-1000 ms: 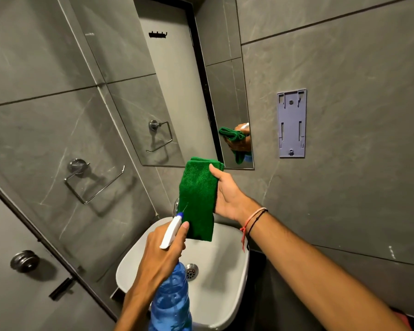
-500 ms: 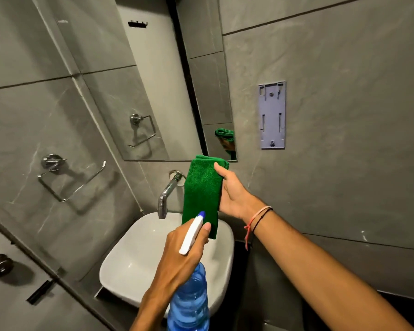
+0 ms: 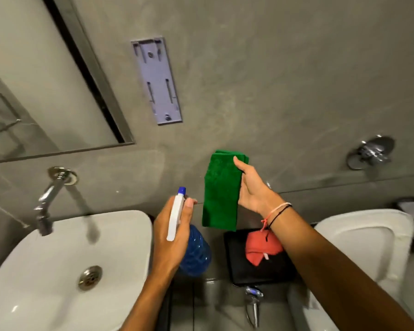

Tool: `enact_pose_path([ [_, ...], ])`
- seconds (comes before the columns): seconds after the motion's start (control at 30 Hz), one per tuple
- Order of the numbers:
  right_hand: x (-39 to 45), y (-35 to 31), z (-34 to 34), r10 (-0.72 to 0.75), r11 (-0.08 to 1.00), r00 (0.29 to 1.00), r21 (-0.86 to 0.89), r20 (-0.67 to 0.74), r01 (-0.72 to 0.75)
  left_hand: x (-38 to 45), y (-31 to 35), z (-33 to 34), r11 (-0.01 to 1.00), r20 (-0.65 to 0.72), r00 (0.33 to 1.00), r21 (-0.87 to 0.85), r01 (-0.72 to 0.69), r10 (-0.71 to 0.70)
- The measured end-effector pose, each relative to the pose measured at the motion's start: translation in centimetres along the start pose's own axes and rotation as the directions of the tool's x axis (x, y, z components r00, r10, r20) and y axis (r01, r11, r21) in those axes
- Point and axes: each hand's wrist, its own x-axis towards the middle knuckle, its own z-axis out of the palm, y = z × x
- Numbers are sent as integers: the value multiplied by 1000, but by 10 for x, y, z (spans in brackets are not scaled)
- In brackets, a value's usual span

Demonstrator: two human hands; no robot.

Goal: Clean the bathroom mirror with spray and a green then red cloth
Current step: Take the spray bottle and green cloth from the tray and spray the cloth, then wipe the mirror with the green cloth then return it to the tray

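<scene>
No readable labels. Left hand (image 3: 175, 237) grips a ribbed blue plastic spray bottle (image 3: 195, 253); right hand (image 3: 251, 187) pinches a folded fuzzy green cloth (image 3: 219, 194). Crumpled red cloth (image 3: 261, 249) lies on a black, possibly plastic, bin lid (image 3: 249, 271).

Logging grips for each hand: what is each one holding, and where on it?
Left hand: spray bottle, around its neck. Right hand: folded green cloth, by its right edge.
</scene>
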Motion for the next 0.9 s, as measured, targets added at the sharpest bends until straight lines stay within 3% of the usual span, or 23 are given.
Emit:
enact_pose_path([
  [0.17, -13, 7, -89, -30, 989, 986, 137, -162, 52, 15, -54, 76, 999, 94, 995, -43, 22, -18],
  [0.37, -32, 45, -174, -5, 974, 946, 212, -325, 78, 27, -143, 163, 998, 193, 979, 32, 63, -68],
  [0.5, -40, 76, -212, 78, 971, 923, 237, -377, 15, 31, -201, 196, 990, 182, 983, 143, -5, -21],
  [0.73, -43, 97, -228, 117, 970, 890, 242, -441, -7, 28, -239, 216, 973, 159, 986, 231, 11, -49],
  [0.9, -44, 75, -204, 171, 977, 901, 184, -398, -104, 28, -229, 177, 948, 376, 914, 317, 26, -152],
])
